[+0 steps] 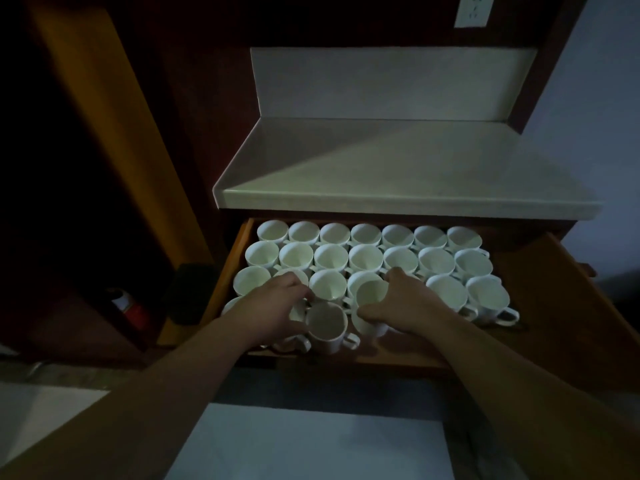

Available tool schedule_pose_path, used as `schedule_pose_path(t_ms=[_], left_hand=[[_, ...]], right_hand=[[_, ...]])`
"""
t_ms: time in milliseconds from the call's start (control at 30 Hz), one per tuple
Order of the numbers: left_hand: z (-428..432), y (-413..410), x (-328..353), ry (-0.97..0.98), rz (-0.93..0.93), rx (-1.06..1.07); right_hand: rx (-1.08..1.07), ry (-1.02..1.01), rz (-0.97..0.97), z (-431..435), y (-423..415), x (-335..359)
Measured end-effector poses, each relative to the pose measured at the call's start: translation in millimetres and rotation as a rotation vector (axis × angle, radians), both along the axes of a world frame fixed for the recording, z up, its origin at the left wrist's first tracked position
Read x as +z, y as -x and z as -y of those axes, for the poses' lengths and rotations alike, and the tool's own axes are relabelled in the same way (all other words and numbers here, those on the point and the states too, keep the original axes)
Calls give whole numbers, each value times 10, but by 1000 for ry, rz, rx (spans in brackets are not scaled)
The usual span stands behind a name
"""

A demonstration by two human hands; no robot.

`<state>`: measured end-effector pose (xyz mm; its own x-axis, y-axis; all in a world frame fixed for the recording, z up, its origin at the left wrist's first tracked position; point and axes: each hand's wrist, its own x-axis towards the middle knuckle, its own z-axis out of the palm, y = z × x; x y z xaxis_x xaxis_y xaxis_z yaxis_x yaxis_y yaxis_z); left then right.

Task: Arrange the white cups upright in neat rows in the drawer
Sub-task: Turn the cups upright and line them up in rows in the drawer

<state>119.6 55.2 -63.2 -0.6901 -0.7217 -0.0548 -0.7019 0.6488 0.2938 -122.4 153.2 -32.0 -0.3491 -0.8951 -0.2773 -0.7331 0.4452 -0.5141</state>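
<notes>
White cups (365,259): stand mouth-up and rim to rim in the drawer (235,261). Two full rows of seven fill the back, a third row is partly covered by the arms, and a short fourth row sits at the front left.
Wood drawer: stands open below the counter (398,168). Bare floor shows at the front right, ahead of the third row.
Left hand (277,308): reaches in from the lower left to the fourth row. Its fingers and thumb are curled against the left side of the front cup (327,323), clamped on it.
Front cup: upright, just right of the left hand, at the fingertips rather than under the palm. Its handle points right.
Covered cup (294,342): lies beneath the left hand. Only a sliver of white and a handle below the hand show.
Right hand (408,306): reaches in from the lower right. The thumb lies across the near wall of the held cup (372,296) and the fingers wrap its far side, closed round it.
Held cup: mouth up, just right of the front cup and left of the right palm. Its rim overlaps a third-row cup behind it. Whether its base touches the drawer floor cannot be told.
Counter: pale, directly above the drawer.
Socket (473,8): white, on the wall at the top right.
</notes>
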Motion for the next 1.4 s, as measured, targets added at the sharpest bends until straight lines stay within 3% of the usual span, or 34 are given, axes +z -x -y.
schedule_pose_path(t_ms=[400, 1000, 1400], left_hand=[[-10, 141, -226, -137, 222, 23], [7, 126, -294, -204, 148, 80], [15, 209, -247, -131, 241, 49]], right_hand=[[-8, -23, 0, -12, -127, -118], [-18, -107, -3, 130, -171, -544], [-72, -86, 67, 174, -50, -611]])
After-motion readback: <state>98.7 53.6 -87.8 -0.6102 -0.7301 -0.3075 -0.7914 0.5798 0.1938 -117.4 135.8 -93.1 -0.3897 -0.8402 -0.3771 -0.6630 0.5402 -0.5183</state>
